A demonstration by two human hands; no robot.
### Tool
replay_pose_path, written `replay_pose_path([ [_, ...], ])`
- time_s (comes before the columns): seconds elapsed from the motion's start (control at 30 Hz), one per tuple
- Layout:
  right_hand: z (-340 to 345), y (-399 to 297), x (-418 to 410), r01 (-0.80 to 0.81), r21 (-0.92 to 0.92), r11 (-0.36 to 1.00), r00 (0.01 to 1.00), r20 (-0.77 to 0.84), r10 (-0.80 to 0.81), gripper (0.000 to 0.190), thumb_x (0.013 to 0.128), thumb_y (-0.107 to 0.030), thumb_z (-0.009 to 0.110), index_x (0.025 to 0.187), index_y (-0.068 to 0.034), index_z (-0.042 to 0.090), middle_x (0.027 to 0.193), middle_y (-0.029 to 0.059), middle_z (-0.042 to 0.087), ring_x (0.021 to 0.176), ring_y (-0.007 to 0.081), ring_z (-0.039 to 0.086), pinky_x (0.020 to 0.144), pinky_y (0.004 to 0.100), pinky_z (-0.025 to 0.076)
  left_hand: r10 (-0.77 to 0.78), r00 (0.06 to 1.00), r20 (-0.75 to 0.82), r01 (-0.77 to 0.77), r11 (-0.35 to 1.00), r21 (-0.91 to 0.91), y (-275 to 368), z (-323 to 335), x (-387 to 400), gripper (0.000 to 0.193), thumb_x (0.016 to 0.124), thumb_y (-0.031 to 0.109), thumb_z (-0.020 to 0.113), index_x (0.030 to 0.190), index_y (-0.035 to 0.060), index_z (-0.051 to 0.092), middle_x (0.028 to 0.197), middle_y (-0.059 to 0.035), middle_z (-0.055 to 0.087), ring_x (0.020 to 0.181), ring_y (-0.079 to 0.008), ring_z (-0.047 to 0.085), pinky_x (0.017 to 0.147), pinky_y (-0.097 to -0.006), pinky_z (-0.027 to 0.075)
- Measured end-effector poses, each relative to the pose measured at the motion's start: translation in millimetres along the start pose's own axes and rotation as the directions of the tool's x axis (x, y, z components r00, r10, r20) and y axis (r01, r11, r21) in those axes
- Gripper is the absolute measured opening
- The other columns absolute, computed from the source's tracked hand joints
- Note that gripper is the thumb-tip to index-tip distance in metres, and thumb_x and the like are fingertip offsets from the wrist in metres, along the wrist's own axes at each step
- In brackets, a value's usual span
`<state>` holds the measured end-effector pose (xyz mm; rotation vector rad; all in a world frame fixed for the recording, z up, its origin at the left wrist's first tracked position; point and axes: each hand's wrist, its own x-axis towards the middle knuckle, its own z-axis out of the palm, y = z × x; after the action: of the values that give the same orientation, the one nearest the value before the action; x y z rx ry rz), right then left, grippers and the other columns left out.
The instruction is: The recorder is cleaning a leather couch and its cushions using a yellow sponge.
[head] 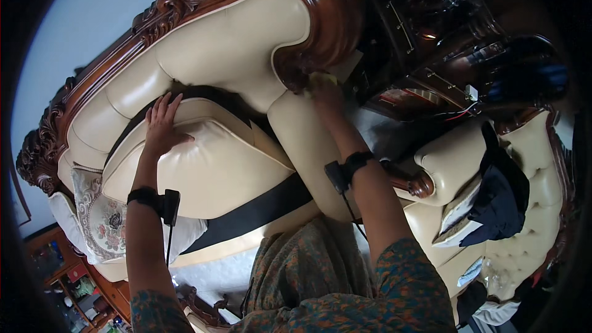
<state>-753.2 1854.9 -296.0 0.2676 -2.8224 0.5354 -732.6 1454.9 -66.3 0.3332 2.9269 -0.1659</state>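
My left hand [163, 126] rests with spread fingers on a cream leather seat cushion [222, 166], which is tilted up on a sofa. My right hand [326, 92] is closed on a yellow-green cloth [322, 77] at the carved dark wood scroll where the sofa's backrest meets the armrest. The cream leather backrest [231, 37] has a glossy carved wood frame [337, 14]. Dark fabric of the sofa base [263, 203] shows below the raised cushion. The padded armrest [300, 134] lies under my right forearm.
Floral throw pillows [99, 222] lean at the sofa's left end. Dark wood cabinets [407, 46] with loose cables stand at the upper right. A second cream sofa [536, 203] at right holds a dark garment [504, 199] over a pillow. A glass-fronted wooden cabinet [69, 282] is at lower left.
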Motion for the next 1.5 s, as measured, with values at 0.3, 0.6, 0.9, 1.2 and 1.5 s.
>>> replay_pose_path([
  [0.3,-32,-77,-79,0.279,0.037,0.960,0.960,-0.016,-0.278,0.027,0.078,-0.011,0.056,0.102,-0.019,0.065,0.127,0.0074,0.054,0.124,0.0311,0.044,0.104,0.0502,0.035,0.042,0.999,-0.034,-0.042,0.999,-0.012,-6,12,3,0.115,0.046,0.032,0.089,0.145,0.0298,0.030,0.148,-0.0079,0.031,0.138,-0.0294,0.026,0.111,-0.0524,0.020],
  [0.6,-96,-103,-267,0.026,-0.106,0.994,0.989,0.147,-0.010,0.039,0.080,-0.016,0.056,0.118,-0.016,0.062,0.137,0.0075,0.047,0.133,0.0343,0.034,0.107,0.0532,0.030,0.120,0.987,-0.109,-0.115,0.992,0.054,-4,7,-7,0.101,0.057,0.045,0.081,0.144,0.0291,0.032,0.147,-0.0080,0.035,0.135,-0.0293,0.033,0.110,-0.0526,0.025],
  [0.9,-110,-102,-304,-0.219,-0.333,0.917,0.968,0.044,0.247,0.046,0.086,-0.016,0.052,0.131,-0.029,0.052,0.146,0.0086,0.038,0.135,0.0367,0.032,0.108,0.0530,0.028,0.056,0.996,-0.070,-0.060,0.997,-0.046,-80,2,-62,0.108,0.056,0.030,0.083,0.146,0.0357,0.024,0.153,-0.0068,0.024,0.141,-0.0286,0.021,0.109,-0.0586,0.023],
  [1.2,-106,-92,-252,-0.502,-0.204,0.840,0.844,0.096,0.528,0.054,0.085,-0.023,0.056,0.136,-0.036,0.044,0.151,0.0086,0.030,0.137,0.0378,0.029,0.110,0.0496,0.027,-0.054,0.995,-0.087,0.050,0.998,-0.042,-74,5,-71,0.110,0.056,0.028,0.084,0.147,0.0364,0.022,0.153,-0.0085,0.025,0.141,-0.0314,0.021,0.107,-0.0614,0.023],
  [1.5,-103,-74,-371,-0.643,0.124,0.756,0.745,-0.130,0.655,0.053,0.086,-0.005,0.053,0.136,-0.022,0.047,0.144,0.0199,0.037,0.125,0.0393,0.044,0.100,0.0412,0.042,-0.056,0.986,-0.155,0.056,0.998,-0.004,-91,20,-70,0.109,0.061,0.031,0.084,0.146,0.0404,0.017,0.153,-0.0079,0.022,0.141,-0.0325,0.020,0.107,-0.0612,0.022],
])
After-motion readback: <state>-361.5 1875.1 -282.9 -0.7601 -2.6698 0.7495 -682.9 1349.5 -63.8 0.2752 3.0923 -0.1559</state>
